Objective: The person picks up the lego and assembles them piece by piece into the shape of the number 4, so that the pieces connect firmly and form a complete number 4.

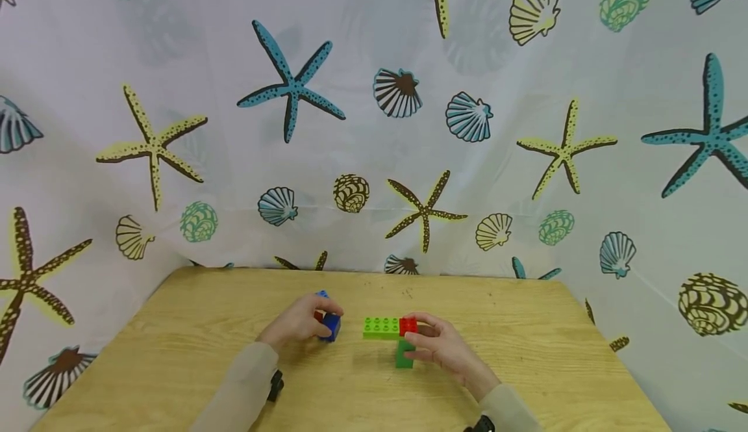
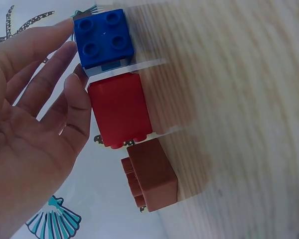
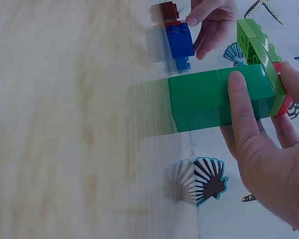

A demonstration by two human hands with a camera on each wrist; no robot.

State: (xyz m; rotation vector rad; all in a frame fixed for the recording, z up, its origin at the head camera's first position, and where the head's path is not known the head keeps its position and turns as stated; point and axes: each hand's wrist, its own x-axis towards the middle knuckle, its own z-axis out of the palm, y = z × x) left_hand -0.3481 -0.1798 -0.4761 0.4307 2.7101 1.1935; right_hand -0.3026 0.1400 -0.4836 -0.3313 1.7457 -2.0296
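Right wrist, green bricks (image 3: 197, 101), inside right grip (image 3: 271, 162)

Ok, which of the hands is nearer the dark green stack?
Right. The right hand grips the dark green stack; the left hand is apart from it, off to its left, at the dark blue brick.

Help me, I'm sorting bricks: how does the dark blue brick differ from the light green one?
The dark blue brick is compact, showing four studs in the left wrist view; the light green brick is longer, showing eight in the head view. The left hand holds the dark blue brick; the light green brick sits on dark green bricks. Both are studded.
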